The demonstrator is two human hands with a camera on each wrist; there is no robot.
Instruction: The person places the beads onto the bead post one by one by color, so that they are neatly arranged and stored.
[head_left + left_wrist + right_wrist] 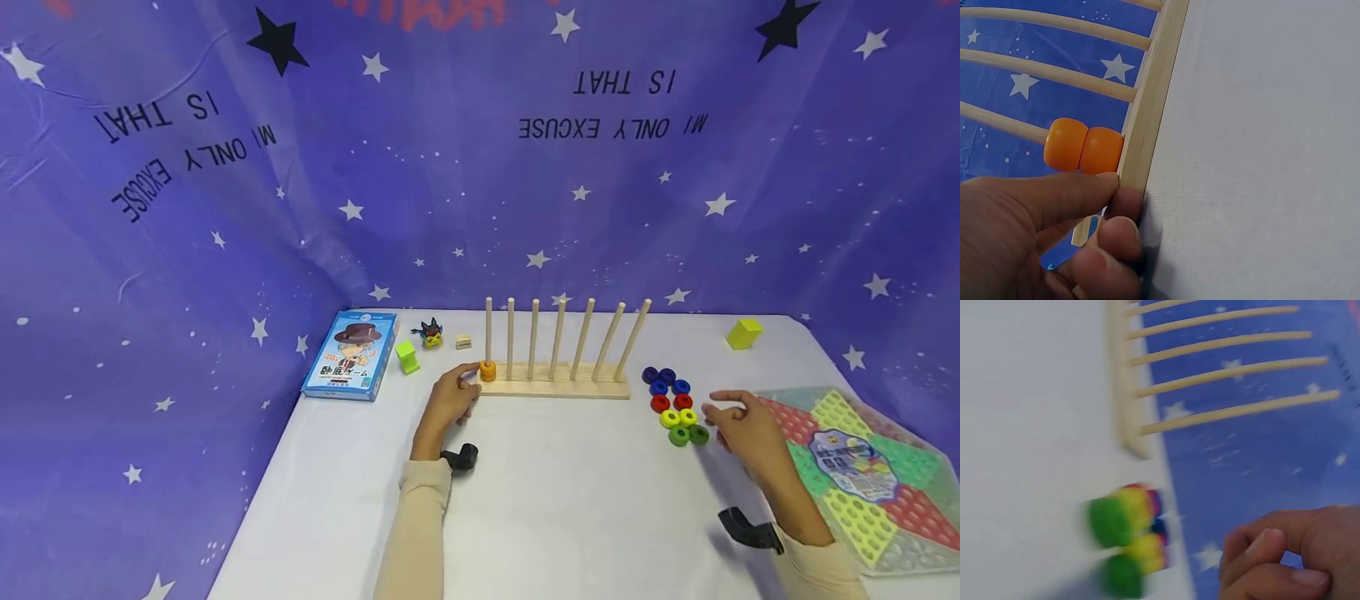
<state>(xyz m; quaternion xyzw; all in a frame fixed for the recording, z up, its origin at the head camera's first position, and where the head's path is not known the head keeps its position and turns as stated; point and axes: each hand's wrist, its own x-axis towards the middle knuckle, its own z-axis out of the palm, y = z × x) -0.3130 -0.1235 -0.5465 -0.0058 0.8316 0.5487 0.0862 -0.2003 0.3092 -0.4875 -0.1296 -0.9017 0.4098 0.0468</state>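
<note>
A wooden peg rack (558, 389) with a row of upright pegs stands toward the back of the white table. Two orange beads (1102, 150) are stacked on its leftmost peg, at the bottom. My left hand (450, 398) grips the left end of the rack's base, its thumb and fingertips just beside the lower bead. Right of the rack lie pairs of ring-shaped beads: dark blue (650, 376), blue (681, 387), red (660, 403), yellow (670, 418) and green (678, 436). Just right of these, my right hand (750, 433) hovers with loosely bent fingers, holding nothing.
At the left lies a blue game box (351, 357), near a green block (407, 357), a small dark-and-yellow figure (431, 333) and a little pale block (463, 342). A yellow-green block (744, 334) stands back right. Beneath the right forearm is a bagged colourful game board (840, 417).
</note>
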